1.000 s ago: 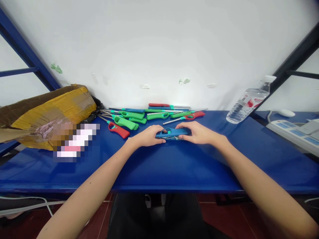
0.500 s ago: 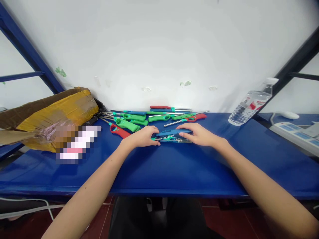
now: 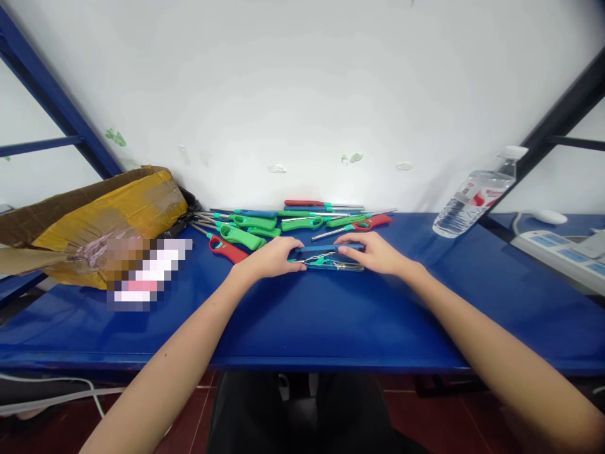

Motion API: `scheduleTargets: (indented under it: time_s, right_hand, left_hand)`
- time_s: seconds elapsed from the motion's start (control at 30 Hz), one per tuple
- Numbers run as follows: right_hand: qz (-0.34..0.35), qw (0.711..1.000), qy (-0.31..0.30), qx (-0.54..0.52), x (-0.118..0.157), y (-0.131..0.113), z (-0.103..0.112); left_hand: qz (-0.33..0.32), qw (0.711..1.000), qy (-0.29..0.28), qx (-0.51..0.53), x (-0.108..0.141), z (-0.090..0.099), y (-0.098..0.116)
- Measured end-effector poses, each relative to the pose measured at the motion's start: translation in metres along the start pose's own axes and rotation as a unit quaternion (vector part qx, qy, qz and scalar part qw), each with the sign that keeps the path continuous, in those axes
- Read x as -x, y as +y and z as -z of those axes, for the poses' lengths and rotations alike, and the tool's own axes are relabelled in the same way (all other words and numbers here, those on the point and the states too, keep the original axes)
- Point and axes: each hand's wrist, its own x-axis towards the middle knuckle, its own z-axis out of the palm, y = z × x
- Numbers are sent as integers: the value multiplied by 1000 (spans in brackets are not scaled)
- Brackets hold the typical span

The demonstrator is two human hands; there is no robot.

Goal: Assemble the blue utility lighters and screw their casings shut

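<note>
Near the table's middle, a blue long-nosed gas lighter has its casing parted, its inner parts bared. My right hand [image 3: 373, 252] pinches the right end of the blue casing half [image 3: 321, 248], which is tilted on edge above the rest. Below it lies the lower lighter half [image 3: 331, 263], with a teal trigger piece, thin wires and a clear fuel tank showing. My left hand [image 3: 278, 257] grips the left end by the metal nozzle, thumb in front, fingers behind. Behind my hands lie several other lighters: a green one [image 3: 243, 238], a red one [image 3: 378, 222] and more.
An open cardboard box [image 3: 113, 214] with yellow tape stands at the left, a blurred-out patch beside it. A water bottle [image 3: 475, 202] leans at the right, near a white power strip [image 3: 562, 252]. The blue table [image 3: 331, 328] meets a white wall at the back.
The blue casing half has lifted and tipped away from the lower half, so more of the inside shows. My right hand has shifted slightly up; the left has barely moved.
</note>
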Motion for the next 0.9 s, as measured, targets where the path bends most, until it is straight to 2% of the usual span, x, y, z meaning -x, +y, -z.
scheduleTargets:
  time_s: [0.17,0.3,0.37,0.57,0.73,0.9]
  right_hand:
    - [5,1000,21,-6,-1,1,-2]
    - [12,1000,12,-5,-1,1,-3]
    - [15,1000,9,-3,-1,1,-3]
    - [7,1000,25,0,-2,1,-4]
    - [5,1000,24,1,-2,3,-7]
    - [8,999,44,8,-4,11,-14]
  left_hand:
    - [10,998,53,30,-1,-2,6]
    - [-67,988,138,18,-1,-5,13]
    - [-99,983,156,7,-1,-7,15]
    - [-127,980,141,-65,0,-15,13]
    - [-111,984,105,-88,-2,-17,13]
    - [-87,986,118,-76,-2,-18,15]
